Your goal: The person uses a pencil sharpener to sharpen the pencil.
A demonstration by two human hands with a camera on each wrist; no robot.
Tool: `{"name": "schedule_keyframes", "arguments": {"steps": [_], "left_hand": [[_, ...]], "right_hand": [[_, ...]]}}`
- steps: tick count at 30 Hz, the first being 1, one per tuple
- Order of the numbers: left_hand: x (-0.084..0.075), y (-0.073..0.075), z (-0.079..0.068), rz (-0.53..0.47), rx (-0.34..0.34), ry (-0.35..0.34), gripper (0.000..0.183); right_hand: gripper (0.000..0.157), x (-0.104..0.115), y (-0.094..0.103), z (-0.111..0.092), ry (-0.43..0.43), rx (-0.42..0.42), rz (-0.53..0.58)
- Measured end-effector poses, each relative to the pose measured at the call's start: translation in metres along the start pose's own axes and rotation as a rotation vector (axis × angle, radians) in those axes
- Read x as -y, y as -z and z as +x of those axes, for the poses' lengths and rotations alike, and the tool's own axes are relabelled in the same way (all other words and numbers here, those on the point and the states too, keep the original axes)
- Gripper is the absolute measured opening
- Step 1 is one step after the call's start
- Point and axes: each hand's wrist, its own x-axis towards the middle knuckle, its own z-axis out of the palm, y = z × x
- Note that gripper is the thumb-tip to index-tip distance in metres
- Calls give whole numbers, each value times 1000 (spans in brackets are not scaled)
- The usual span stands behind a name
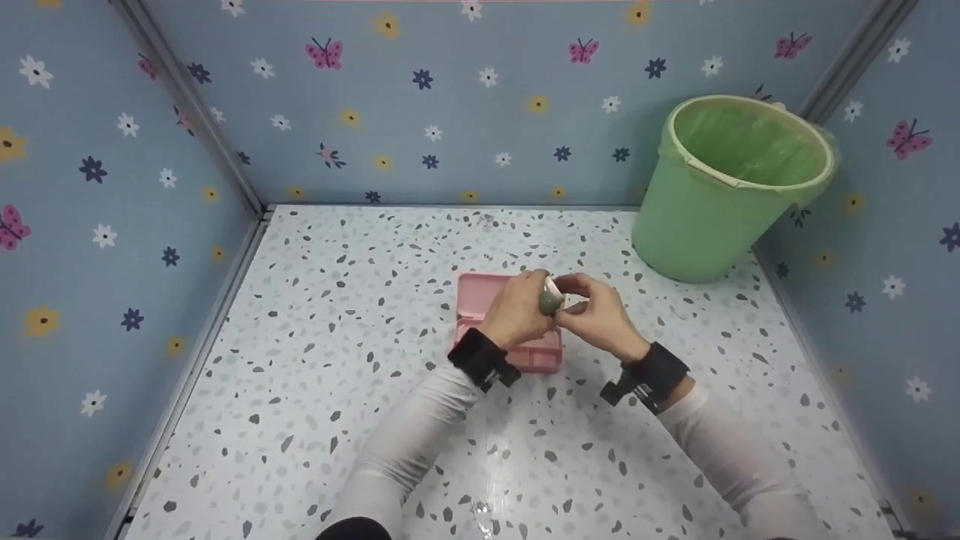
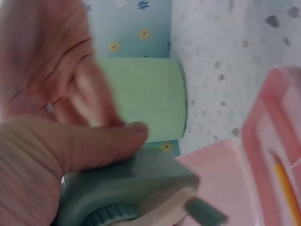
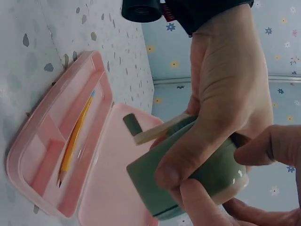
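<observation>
A green hand-crank pencil sharpener (image 3: 153, 181) is held up over the open pink pencil case (image 1: 478, 291). My left hand (image 1: 519, 309) grips its body, with the thumb lying along one side in the left wrist view. A cream crank with a green knob (image 3: 132, 124) sticks out of one end. The fingers of my right hand (image 1: 600, 316) are bent round the sharpener's cream-edged end and touch it. A yellow pencil (image 3: 75, 136) lies in a compartment of the case. What the right fingertips hold inside that end is hidden.
A tall green bin (image 1: 697, 225) with a liner stands at the back right. Flower-patterned walls (image 1: 450, 97) close off the back and both sides. The speckled tabletop (image 1: 337, 300) spreads around the case.
</observation>
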Motion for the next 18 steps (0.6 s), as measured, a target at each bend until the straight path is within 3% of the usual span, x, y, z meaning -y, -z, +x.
{"name": "schedule_keyframes", "arguments": {"steps": [1,5,9,13,18], "left_hand": [[-11,15,-6,-17,34,21,69],[-8,28,-7,-92,109,25,82],[-2,38,-11,-267,180,40,92],[7,41,-13,-486,160,47,86],[15,35,-13,-698,105,1,64]], "right_hand": [[62,-2,1,-1,10,18,7],[68,-14,5,-4,84,79,-97],[63,-26,7,-4,132,128,-147],[51,-30,7,-6,99,119,5],[41,-27,0,-7,86,21,159]]}}
